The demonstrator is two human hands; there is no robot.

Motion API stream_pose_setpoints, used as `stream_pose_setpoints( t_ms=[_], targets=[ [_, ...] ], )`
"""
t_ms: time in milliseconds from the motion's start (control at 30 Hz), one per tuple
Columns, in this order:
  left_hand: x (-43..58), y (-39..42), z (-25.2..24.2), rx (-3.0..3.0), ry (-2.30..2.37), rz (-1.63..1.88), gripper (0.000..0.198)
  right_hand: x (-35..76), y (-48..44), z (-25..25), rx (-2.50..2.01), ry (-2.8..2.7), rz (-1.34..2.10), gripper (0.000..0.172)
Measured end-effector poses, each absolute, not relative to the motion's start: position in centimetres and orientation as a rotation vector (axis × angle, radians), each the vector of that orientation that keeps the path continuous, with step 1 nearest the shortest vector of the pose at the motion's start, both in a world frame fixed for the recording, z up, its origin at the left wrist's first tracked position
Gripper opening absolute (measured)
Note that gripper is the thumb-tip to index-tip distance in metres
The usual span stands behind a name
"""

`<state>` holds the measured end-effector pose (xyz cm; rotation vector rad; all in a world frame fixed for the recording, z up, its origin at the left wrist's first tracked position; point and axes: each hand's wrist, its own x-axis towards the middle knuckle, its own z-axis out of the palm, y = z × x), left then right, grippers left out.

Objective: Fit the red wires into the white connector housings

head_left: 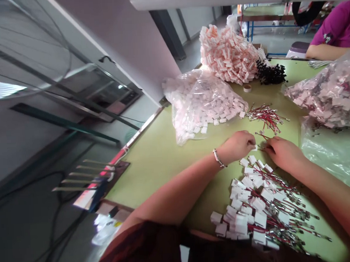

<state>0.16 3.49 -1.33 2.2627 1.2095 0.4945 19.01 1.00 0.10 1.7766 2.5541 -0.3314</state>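
Bag (179,137) of white connectors (225,113); left fingers (250,141) tight on connector (255,147); right fingers (270,142) on wire (262,135)

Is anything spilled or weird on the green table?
Maybe a little spill: loose white pieces fan out at the edge of the clear bag beyond the left hand. That looks odd because they're not all tucked inside, though it might be on purpose. Nothing looks broken.

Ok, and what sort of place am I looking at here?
Probably a small-parts assembly workshop: a plastic bag of white pieces and a pile of red wires lie on the green worktable, with another table beyond.
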Motion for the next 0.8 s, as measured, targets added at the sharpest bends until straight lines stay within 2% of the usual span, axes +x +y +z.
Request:
stream_pose_setpoints(
  t_ms=[133, 267, 333, 433, 500, 600, 800],
  targets=[
    [-0.8, 3.1, 0.0, 2.189, 1.01, 0.315, 0.005, 19.7, 1.1, 0.1, 1.668, 2.572, -0.573, 0.016],
    [-1.4, 3.3, 1.0, 2.226, 0.936, 0.197, 0.006, 20.3, 1.3, 0.3, 1.761, 2.586, -0.628, 0.015],
    [-1.9, 4.0, 1.2, 2.222, 1.063, 0.307, 0.013, 20.6, 1.6, 0.4, 1.872, 2.579, -0.626, 0.014],
    [-2.6, 6.1, 0.9, 2.145, 1.519, 0.648, 0.024, 20.8, 2.2, 0.5, 2.005, 2.572, -0.754, 0.014],
    [-2.7, 7.9, 0.3, 2.099, 1.75, 0.744, 0.028, 20.8, 2.4, 0.5, 2.076, 2.612, -0.847, 0.015],
    [-2.0, 10.2, -0.6, 2.145, 1.864, 0.677, 0.034, 21.0, 2.5, 0.5, 2.128, 2.696, -0.972, 0.012],
    [0.4, 11.9, -2.4, 2.273, 1.906, 0.58, 0.028, 21.8, 2.2, 0.4, 2.149, 2.698, -1.104, 0.014]
  ],
)
